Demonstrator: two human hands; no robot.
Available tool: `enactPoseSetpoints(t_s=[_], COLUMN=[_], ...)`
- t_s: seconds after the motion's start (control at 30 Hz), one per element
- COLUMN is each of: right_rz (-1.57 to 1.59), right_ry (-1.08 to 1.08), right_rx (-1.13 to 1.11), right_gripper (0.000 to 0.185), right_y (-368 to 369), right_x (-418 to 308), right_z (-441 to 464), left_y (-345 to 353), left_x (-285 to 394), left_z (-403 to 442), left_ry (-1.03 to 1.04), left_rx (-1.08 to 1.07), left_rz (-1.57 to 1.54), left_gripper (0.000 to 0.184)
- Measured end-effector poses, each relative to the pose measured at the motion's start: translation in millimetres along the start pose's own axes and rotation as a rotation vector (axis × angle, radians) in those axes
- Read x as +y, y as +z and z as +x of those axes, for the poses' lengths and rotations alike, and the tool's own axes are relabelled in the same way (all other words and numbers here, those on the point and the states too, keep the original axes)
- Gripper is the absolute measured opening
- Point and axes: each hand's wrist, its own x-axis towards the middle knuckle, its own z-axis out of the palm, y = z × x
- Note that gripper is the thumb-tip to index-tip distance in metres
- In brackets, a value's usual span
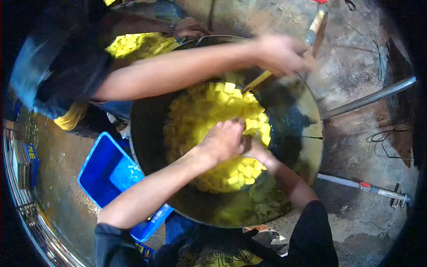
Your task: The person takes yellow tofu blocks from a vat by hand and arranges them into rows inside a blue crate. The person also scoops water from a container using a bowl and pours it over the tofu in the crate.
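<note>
Lettered shirt (218, 258); hands (224, 138) (254, 148) over yellow cubes (245, 171)

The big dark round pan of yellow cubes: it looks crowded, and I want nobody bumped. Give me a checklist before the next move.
1. Cubes inside the big dark round pan: ok, the yellow cubes lie within its rim.
2. Own hands apart from the co-worker's bare hand: ok, a gap shows.
3. Space over the pan free of other arms: not ok, the co-worker's bare forearm crosses it.
4. Grip of left hand and right hand: cannot tell, they overlap over the cubes.
5. Stick with a yellowish shaft out of the pan: not ok, its lower end is among the cubes.
</note>
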Motion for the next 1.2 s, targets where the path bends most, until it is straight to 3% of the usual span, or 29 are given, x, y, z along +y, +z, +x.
enactPoseSetpoints(t_s=[0.07, 0.13, 0.2, 0.27, 0.3, 0.33, 0.43, 0.5, 0.57, 0.67, 0.7, 0.77, 0.83, 0.9, 0.93, 1.0, 1.03, 1.07, 1.13, 1.2], right_rz=[-0.232, 0.201, -0.346, -0.309, -0.344, -0.387, -0.208, -0.081, 0.016, 0.485, 0.47, 0.314, 0.171, 0.147, 0.145, -0.021, -0.02, 0.056, 0.197, 0.595], right_ry=[0.022, 0.473, 0.256, 0.336, 0.4, 0.347, 0.321, 0.219, 0.204, 0.358, 0.331, 0.273, 0.245, 0.108, 0.103, 0.14, 0.138, 0.072, -0.064, -0.03], right_rx=[-0.065, -0.082, 0.217, 0.155, 0.062, 0.182, 0.177, -0.078, -0.184, -0.37, -0.24, -0.067, -0.025, 0.23, 0.229, 0.226, 0.225, 0.227, 0.229, 0.209], right_gripper=[0.016, 0.014, 0.01, 0.013, 0.013, 0.011, 0.014, 0.02, 0.018, 0.018, 0.02, 0.027, 0.031, 0.033, 0.033, 0.036, 0.036, 0.035, 0.033, 0.036], right_y=[70.1, 96.2, 150.5, 193.8, 182.0, 201.8, 176.3, 141.5, 81.2, 42.6, 36.8, 16.1, 9.5, 27.3, 42.8, 64.0, 65.5, 65.7, 57.3, 42.9], right_x=[82.5, 79.3, 89.2, 105.9, 92.8, 107.1, 107.7, 115.5, 104.2, 124.9, 127.7, 115.9, 97.0, 88.4, 88.5, 86.3, 88.5, 94.7, 109.6, 119.1], right_z=[22.1, 28.6, 27.5, 39.5, 39.9, 42.6, 39.3, 47.1, 57.3, 102.2, 117.7, 152.2, 179.6, 203.4, 215.3, 234.1, 235.0, 231.9, 223.7, 207.4], left_y=[57.5, 114.6, 166.9, 230.9, 265.9, 289.7, 335.7, 354.9, 340.3, 240.1, 222.0, 202.5, 222.6, 241.2, 245.0, 247.1, 250.2, 251.4, 210.8, 224.9], left_x=[-24.9, -45.0, -66.1, -100.6, -116.0, -130.7, -171.7, -190.4, -199.0, -195.7, -191.4, -180.7, -176.6, -189.3, -195.1, -205.9, -208.4, -213.7, -199.6, -217.0], left_z=[37.7, 48.2, 43.7, 26.7, 13.0, 6.8, -8.4, -18.1, -13.3, 50.5, 62.9, 83.0, 95.7, 103.8, 103.7, 99.9, 96.0, 89.4, 85.8, 75.6], left_ry=[-0.171, -0.339, -0.421, -0.414, -0.489, -0.558, -0.58, -0.604, -0.623, -0.598, -0.603, -0.448, -0.519, -0.603, -0.606, -0.712, -0.59, -0.593, -0.512, -0.23], left_rx=[-0.378, -0.617, -0.714, -0.724, -0.617, -0.507, -0.446, -0.363, -0.326, -0.383, -0.384, 0.018, 0.082, 0.072, 0.076, 0.068, 0.318, 0.317, 0.331, 0.533], left_rz=[0.181, 0.276, 0.319, 0.331, 0.361, 0.39, 0.4, 0.401, 0.408, -0.07, -0.073, -0.069, 0.024, 0.096, 0.095, -0.167, -0.153, -0.154, -0.651, -1.168], left_gripper=[0.022, 0.021, 0.021, 0.021, 0.021, 0.022, 0.023, 0.024, 0.025, 0.03, 0.03, 0.044, 0.043, 0.041, 0.041, 0.038, 0.029, 0.029, 0.032, 0.037])
